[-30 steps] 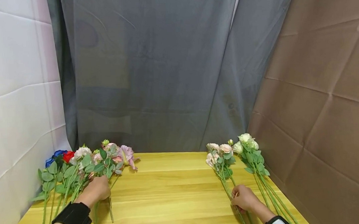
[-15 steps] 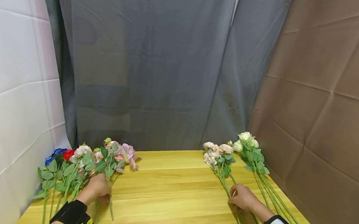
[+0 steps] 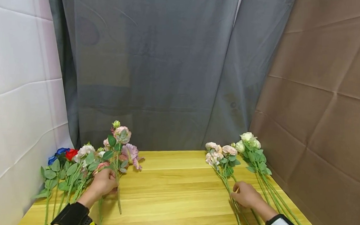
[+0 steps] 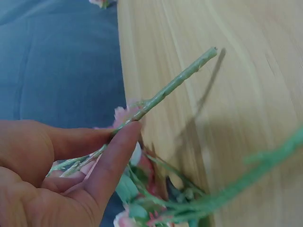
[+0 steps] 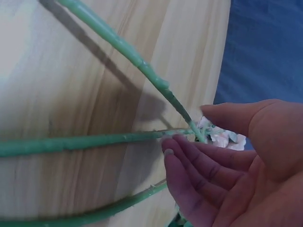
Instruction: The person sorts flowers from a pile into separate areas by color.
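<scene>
My left hand (image 3: 104, 182) pinches the green stem (image 4: 173, 85) of a pink artificial flower (image 3: 122, 134) between thumb and finger. The flower stands tilted up over the pile at the left, its cut stem end raised off the table in the left wrist view. Just behind it lies a mauve flower (image 3: 129, 152). My right hand (image 3: 247, 195) is beside the stems of pale pink roses (image 3: 213, 156). In the right wrist view its thumb stands apart from the loosely bent fingers (image 5: 208, 163), which touch or nearly touch a stem (image 5: 94, 141).
Blue flowers (image 3: 61, 151), a red one (image 3: 71, 154) and a whitish one (image 3: 85, 151) lie at the far left. White roses (image 3: 247, 141) lie at the right beside the brown cloth wall (image 3: 313, 120). A grey curtain (image 3: 160, 76) hangs behind the wooden table (image 3: 171, 190).
My left hand has lifted the pink flower up from the pile and slightly to the right. The right hand has stayed near the pale pink stems, with its fingers loosened.
</scene>
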`<state>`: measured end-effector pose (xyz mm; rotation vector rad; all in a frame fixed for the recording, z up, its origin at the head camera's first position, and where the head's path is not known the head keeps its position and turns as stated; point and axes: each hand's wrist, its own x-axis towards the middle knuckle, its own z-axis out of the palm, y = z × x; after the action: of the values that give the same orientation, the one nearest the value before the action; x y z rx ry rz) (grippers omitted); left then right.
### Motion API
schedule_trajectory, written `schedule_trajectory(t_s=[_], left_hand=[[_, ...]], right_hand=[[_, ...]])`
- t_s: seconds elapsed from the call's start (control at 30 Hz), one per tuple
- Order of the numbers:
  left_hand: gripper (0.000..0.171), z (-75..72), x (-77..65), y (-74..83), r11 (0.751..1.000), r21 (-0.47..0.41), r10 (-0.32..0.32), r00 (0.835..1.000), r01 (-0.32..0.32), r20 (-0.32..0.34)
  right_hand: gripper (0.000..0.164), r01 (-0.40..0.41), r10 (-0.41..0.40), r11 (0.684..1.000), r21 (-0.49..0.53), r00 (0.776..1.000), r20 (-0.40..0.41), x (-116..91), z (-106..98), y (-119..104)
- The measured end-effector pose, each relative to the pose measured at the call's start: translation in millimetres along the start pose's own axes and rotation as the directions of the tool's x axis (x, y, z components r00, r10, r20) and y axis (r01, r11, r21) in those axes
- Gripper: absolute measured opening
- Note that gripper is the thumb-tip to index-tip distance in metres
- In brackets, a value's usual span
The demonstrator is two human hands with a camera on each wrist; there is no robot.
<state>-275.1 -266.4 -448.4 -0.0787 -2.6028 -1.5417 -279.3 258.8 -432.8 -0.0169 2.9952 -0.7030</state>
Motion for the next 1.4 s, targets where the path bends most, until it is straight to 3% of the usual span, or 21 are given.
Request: schedule_trajectory(t_s=[0.23, 0.43, 0.6, 0.77, 0.97, 1.17, 1.23, 1.3, 1.4], left_hand=[[0.017, 12.8, 1.6, 10.6, 0.999, -0.009, 0.035, 0.999, -0.035, -0.011], [0.018, 24.7, 1.3, 17.5, 0.999, -0.019, 0.044, 0.999, -0.044, 0.01], [0.02, 37.0, 2.0, 22.4, 0.998, -0.045, 0.035, 0.999, -0.034, 0.037], [0.021, 47.4, 3.2, 24.1, 0.998, -0.049, 0.045, 0.998, -0.043, 0.046], [0.024, 59.2, 2.6, 26.3, 0.996, -0.056, 0.072, 0.996, -0.07, 0.044], [0.022, 70.9, 2.7, 33.3, 0.987, -0.101, 0.131, 0.989, -0.124, 0.064], [0.023, 76.5, 2.9, 36.3, 0.982, -0.104, 0.166, 0.984, -0.158, 0.069], [0.023, 83.5, 3.4, 39.3, 0.978, -0.107, 0.189, 0.979, -0.181, 0.074], [0.024, 95.7, 4.9, 44.2, 0.972, -0.123, 0.212, 0.973, -0.2, 0.092]], right_hand=[[0.015, 0.018, -0.018, 1.0, 0.013, 0.999, 0.034, 1.0, 9.2, 1.4], [0.021, 0.048, -0.048, 0.998, -0.035, 0.999, 0.003, 4.2, 12.4, 1.9], [0.025, 0.03, -0.03, 1.0, -0.005, 0.999, 0.018, 3.4, 13.2, 2.4], [0.032, 0.027, -0.026, 0.999, -0.038, 0.999, 0.021, 1.6, 14.2, 1.6], [0.025, 0.008, -0.006, 0.997, -0.073, 1.0, 0.029, -2.4, 13.0, -1.7], [0.045, -0.014, 0.028, 0.986, -0.166, 0.997, 0.078, -5.8, 4.3, -23.9], [0.049, 0.034, -0.021, 0.985, -0.168, 0.997, 0.078, -6.8, 3.2, -36.7], [0.047, 0.139, -0.131, 0.986, -0.096, 0.987, 0.089, -8.1, 5.9, -51.0], [0.042, 0.298, -0.307, 0.951, 0.076, 0.939, 0.155, -9.3, 15.5, -76.0]])
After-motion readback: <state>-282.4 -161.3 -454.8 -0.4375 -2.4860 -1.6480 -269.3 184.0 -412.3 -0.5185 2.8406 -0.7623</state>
